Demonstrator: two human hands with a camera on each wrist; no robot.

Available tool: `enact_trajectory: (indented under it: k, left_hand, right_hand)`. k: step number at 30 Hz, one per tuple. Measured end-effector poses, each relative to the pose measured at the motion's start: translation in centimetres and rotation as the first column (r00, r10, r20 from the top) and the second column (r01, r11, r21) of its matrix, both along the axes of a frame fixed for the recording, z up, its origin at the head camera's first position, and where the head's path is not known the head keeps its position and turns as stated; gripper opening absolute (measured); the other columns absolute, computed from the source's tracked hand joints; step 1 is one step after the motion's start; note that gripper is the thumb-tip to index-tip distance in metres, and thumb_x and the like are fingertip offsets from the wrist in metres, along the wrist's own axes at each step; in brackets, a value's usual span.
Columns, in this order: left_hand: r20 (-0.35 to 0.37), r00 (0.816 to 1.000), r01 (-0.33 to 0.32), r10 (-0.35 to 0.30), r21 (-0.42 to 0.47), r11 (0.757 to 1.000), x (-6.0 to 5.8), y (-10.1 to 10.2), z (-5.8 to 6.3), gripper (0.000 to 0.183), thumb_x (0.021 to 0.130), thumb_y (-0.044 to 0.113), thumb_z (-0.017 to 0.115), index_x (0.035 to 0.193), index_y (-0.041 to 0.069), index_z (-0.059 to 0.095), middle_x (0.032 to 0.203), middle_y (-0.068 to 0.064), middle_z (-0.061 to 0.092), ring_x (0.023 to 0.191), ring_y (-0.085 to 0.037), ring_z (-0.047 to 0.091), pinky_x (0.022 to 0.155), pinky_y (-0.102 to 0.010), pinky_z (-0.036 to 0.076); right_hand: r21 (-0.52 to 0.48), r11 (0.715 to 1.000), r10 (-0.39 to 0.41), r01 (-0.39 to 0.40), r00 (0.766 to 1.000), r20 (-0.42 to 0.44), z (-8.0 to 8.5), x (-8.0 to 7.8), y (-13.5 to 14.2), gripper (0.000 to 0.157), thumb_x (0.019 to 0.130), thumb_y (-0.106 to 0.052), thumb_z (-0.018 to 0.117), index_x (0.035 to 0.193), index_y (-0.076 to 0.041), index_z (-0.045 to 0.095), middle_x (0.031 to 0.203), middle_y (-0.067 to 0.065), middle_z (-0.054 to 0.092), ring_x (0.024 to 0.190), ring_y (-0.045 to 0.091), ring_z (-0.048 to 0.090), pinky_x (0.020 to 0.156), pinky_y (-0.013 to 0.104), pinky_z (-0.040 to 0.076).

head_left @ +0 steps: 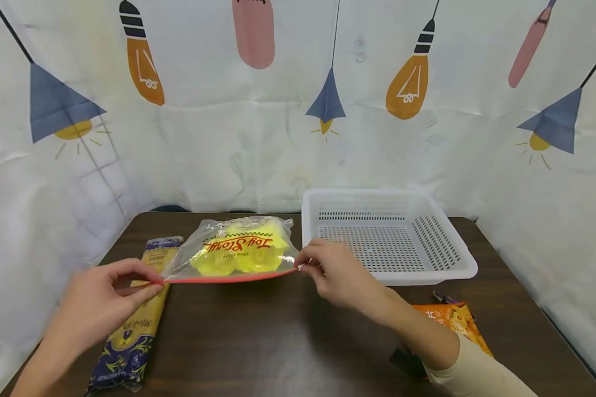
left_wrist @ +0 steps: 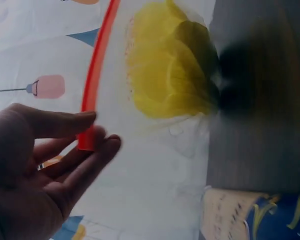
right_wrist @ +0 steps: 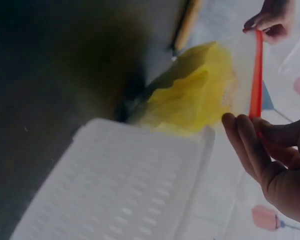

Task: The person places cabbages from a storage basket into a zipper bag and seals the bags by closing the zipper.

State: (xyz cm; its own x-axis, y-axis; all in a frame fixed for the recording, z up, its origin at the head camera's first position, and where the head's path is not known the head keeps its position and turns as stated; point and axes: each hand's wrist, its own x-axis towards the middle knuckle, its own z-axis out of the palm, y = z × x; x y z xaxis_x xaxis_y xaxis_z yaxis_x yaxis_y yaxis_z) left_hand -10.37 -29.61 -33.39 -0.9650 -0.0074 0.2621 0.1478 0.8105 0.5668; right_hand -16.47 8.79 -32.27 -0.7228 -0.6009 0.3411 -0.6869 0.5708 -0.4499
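A clear zip bag [head_left: 243, 251] with a red seal strip and red "Toy Story" print holds something bright yellow [left_wrist: 165, 65], whose kind I cannot tell. My left hand [head_left: 101, 300] pinches one end of the red strip between thumb and fingers. At the strip's other end, my right hand [head_left: 340, 273] pinches the corner. In the left wrist view the strip [left_wrist: 97, 65] runs upward from the thumb and fingertips. The right wrist view shows the bag stretched between both hands, above the dark table, beside the white basket [right_wrist: 115, 175].
A white perforated plastic basket [head_left: 387, 278] stands at the back right of the brown table [head_left: 258, 342]. On the left lies a spaghetti packet [head_left: 134, 336], partly behind my left hand. An orange snack packet [head_left: 464, 325] lies at the right, partly under my right forearm.
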Motion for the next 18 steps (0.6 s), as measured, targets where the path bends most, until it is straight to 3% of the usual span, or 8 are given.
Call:
enact_trajectory:
  k: [3,7,10,13,16,18]
  left_hand:
    - [0.133,0.991,0.026,-0.012,-0.102,0.994,0.6,0.0,-1.1,0.021,0.079,0.013,0.09,0.086,0.023,0.073,0.096,-0.004,0.075,0.076,-0.012,0.071,0.055,-0.026,0.056]
    - [0.305,0.95,0.113,-0.063,-0.149,0.982,0.8,0.3,-2.5,0.024,0.079,0.009,0.088,0.084,0.021,0.068,0.091,0.0,0.069,0.088,-0.019,0.067,0.068,-0.033,0.063]
    - [0.378,0.918,0.206,-0.125,-0.184,0.961,0.9,0.7,-3.3,0.026,0.08,0.009,0.086,0.08,0.022,0.063,0.081,0.006,0.063,0.08,-0.009,0.063,0.064,-0.027,0.059]
    - [0.44,0.878,0.297,-0.19,-0.189,0.936,1.0,1.1,-3.9,0.029,0.08,0.007,0.085,0.077,0.021,0.06,0.071,0.009,0.056,0.066,-0.003,0.051,0.057,-0.022,0.046]
    - [0.517,0.84,0.315,-0.165,-0.216,0.924,1.0,1.8,-4.1,0.029,0.079,0.01,0.086,0.079,0.021,0.06,0.069,0.008,0.053,0.062,-0.007,0.046,0.056,-0.025,0.039]
    - [0.573,0.814,0.292,-0.099,-0.255,0.922,1.2,2.5,-3.9,0.027,0.08,0.015,0.088,0.082,0.02,0.062,0.07,0.006,0.055,0.065,-0.011,0.048,0.059,-0.028,0.041]
  right_hand:
    - [0.104,0.993,0.062,-0.061,0.998,-0.004,-1.0,0.9,-0.2,0.01,0.092,0.001,0.072,0.093,-0.009,0.075,0.087,-0.001,0.067,0.078,0.011,0.06,0.071,0.022,0.053]
    - [0.206,0.973,0.101,-0.104,0.995,0.029,-2.2,1.7,-0.2,0.012,0.089,0.004,0.073,0.091,-0.008,0.073,0.087,0.0,0.067,0.08,0.012,0.06,0.075,0.023,0.053]
    - [0.251,0.961,0.108,-0.116,0.993,0.046,-2.9,2.2,-0.3,0.013,0.087,0.004,0.075,0.089,-0.008,0.072,0.087,0.0,0.066,0.081,0.012,0.061,0.076,0.023,0.054]
    - [0.273,0.954,0.105,-0.121,0.992,0.074,-3.3,2.5,-0.3,0.013,0.088,0.004,0.075,0.09,-0.009,0.071,0.087,-0.001,0.064,0.08,0.01,0.06,0.075,0.02,0.053]
    - [0.281,0.952,0.11,-0.124,0.992,0.066,-3.9,2.8,-0.3,0.014,0.088,0.002,0.076,0.09,-0.01,0.07,0.087,-0.002,0.064,0.08,0.008,0.06,0.075,0.019,0.052]
    - [0.278,0.953,0.1,-0.118,0.992,0.077,-4.1,3.2,-0.2,0.014,0.088,0.001,0.076,0.091,-0.011,0.071,0.088,-0.003,0.066,0.081,0.007,0.061,0.074,0.018,0.052]
